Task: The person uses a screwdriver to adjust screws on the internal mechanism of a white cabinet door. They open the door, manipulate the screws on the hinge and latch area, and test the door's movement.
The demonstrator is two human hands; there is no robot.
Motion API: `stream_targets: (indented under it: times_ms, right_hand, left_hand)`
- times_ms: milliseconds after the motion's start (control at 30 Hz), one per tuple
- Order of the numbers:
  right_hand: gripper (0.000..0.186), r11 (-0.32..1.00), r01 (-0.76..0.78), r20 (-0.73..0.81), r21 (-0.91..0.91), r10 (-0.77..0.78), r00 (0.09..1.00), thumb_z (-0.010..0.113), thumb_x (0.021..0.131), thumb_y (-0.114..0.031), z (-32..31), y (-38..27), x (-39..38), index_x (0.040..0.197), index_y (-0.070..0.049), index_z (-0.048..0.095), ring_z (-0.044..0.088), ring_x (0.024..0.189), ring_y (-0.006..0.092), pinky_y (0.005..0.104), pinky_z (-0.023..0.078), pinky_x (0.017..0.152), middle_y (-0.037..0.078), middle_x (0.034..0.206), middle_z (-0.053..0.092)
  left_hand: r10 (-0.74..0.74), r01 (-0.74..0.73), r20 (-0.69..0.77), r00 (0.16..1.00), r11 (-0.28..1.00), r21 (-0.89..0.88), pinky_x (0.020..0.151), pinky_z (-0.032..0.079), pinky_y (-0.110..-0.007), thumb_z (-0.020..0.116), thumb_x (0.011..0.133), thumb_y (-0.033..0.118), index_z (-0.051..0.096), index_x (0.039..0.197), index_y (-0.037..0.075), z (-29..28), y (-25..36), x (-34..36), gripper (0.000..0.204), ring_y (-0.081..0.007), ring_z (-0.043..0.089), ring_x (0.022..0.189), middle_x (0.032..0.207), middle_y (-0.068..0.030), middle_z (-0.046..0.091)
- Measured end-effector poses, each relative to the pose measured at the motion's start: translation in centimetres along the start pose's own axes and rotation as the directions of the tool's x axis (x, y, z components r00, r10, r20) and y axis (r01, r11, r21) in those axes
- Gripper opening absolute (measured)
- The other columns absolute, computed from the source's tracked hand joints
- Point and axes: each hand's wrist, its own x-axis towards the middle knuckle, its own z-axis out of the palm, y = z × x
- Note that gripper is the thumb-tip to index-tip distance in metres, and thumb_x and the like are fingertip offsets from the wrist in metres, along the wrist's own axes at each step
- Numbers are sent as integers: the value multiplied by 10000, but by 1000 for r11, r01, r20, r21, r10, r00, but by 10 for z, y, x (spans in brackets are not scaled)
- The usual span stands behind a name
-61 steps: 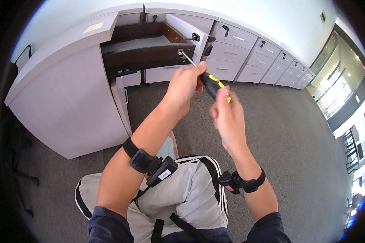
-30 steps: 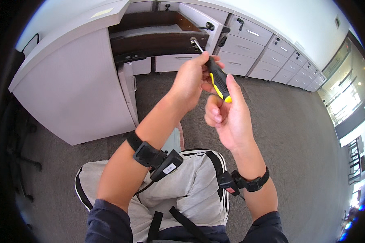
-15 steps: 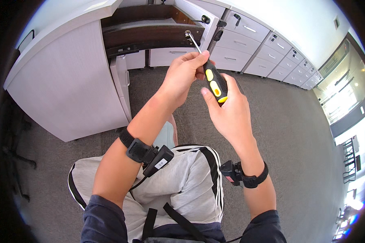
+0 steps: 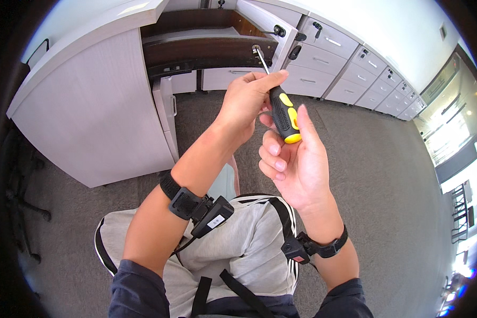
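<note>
A screwdriver (image 4: pixel 285 114) with a black and yellow handle slants up and left, its metal shaft reaching a round metal fitting (image 4: pixel 256 50) on the side of a dark brown drawer (image 4: pixel 206 52). With thumb and fingers, my left hand (image 4: pixel 246 98) pinches it where handle meets shaft; part of those fingers is hidden behind the tool. Around the yellow butt end curls my right hand (image 4: pixel 302 159), palm turned upward, thumb along the handle and fingers bent beside it. The drawer is pulled out, its white front panel (image 4: pixel 267 21) facing right.
A white cabinet side panel (image 4: pixel 85 111) stands at my left under a worktop. Low white drawer cabinets (image 4: pixel 315 63) with keys in their locks line the far wall. Grey carpet (image 4: pixel 387 185) covers the floor. At the left edge is a black chair base (image 4: pixel 26 204).
My right hand has rolled from palm-down to palm-up around the handle, and the screwdriver has turned about its axis. The whole view has shifted slightly.
</note>
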Motion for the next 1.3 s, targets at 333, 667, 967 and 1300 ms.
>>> stream_targets:
  times_ms: [333,667,967,1300]
  right_hand:
    - [451,964,-15,59,267,-1,998,398,979,-406,5,-1,11,1023,32,495,312,436,53,210,257,390,-43,530,344]
    - [335,940,102,-200,-326,-174,964,545,929,-315,-11,-10,10,929,20,527,267,424,21,200,214,395,-79,508,304]
    - [339,-256,84,249,-963,-728,639,677,787,-242,-9,0,14,967,19,558,619,533,344,390,496,507,167,575,585]
    - [702,851,187,-124,-490,-280,952,250,966,-578,5,4,-4,1208,42,471,342,467,64,220,282,451,17,587,461]
  left_hand:
    - [14,-14,-2,1000,1000,17,441,321,-166,678,845,295,535,816,66,-1,1,4,272,-17,399,506,622,40,456]
    - [45,-45,105,993,999,1,696,423,-237,581,899,306,610,936,36,-5,-14,8,274,-79,540,688,755,-15,595]
    - [13,-19,64,998,995,100,633,438,-198,636,869,345,662,953,42,-2,-1,0,315,-48,527,636,724,18,563]
    - [2,-8,48,999,990,141,500,377,-175,673,844,313,630,798,32,1,9,6,288,-56,520,558,649,-10,576]
